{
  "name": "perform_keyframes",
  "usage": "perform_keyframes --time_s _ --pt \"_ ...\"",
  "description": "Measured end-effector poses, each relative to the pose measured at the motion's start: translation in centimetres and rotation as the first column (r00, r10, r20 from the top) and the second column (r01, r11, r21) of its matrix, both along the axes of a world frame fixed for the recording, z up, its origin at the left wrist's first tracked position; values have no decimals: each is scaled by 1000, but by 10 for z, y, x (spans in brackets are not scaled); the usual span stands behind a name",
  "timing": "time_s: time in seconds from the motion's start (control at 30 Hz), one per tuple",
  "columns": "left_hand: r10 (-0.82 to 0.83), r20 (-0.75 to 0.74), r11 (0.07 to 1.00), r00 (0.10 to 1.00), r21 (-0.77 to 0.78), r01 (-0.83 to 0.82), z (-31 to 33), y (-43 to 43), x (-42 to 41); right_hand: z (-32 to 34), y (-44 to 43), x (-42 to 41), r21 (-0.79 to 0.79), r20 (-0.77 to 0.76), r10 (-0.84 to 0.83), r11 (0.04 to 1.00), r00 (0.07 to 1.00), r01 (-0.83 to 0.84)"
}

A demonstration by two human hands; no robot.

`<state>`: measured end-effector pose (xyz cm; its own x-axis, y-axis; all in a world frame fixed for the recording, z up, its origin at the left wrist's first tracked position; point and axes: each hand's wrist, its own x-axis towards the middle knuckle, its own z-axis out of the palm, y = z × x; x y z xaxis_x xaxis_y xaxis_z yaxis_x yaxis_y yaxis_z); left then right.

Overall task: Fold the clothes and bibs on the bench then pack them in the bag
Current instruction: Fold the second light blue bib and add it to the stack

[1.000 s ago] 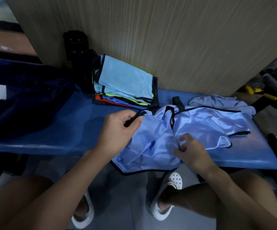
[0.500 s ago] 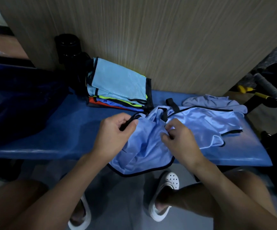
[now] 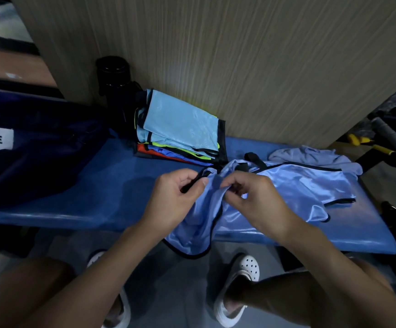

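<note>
Over the front edge of the bench [image 3: 97, 197] droops a crumpled, black-trimmed light-blue bib [image 3: 298, 185]. The left hand [image 3: 173, 200] pinches its strap [image 3: 192, 183] and the right hand [image 3: 258, 202] pinches its cloth. Blue bench surface shows between bib and bag [image 3: 38, 157].

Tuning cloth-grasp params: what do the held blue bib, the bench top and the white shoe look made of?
The blue bib: thin, glossy synthetic, probably polyester; bright sheen, limp folds, black bound edge. The bench top: likely padded vinyl; smooth, streaky shine along its front edge. The white shoe: moulded foam or rubber, matte, punched with round holes.
</note>
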<state>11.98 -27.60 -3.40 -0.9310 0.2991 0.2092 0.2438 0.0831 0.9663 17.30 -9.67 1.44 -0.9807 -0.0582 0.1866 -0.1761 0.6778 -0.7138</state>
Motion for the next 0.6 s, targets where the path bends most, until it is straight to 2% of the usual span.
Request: perform_keyframes --time_s 0.1,0.17,0.5,0.6 --pt "-26 15 1000 1000 17 26 1 -1 -1 1 1 -5 152 -115 76 987 990 -57" --pt "-29 25 999 999 23 29 2 -2 -1 2 0 -8 177 -138 124 979 983 -99" --pt "-42 28 996 999 76 40 2 -3 -3 11 -6 -20 10 25 78 997 997 -79" --pt "-65 20 996 998 64 63 0 -3 -3 12 -8 -24 -2 23 80 997 997 -80"
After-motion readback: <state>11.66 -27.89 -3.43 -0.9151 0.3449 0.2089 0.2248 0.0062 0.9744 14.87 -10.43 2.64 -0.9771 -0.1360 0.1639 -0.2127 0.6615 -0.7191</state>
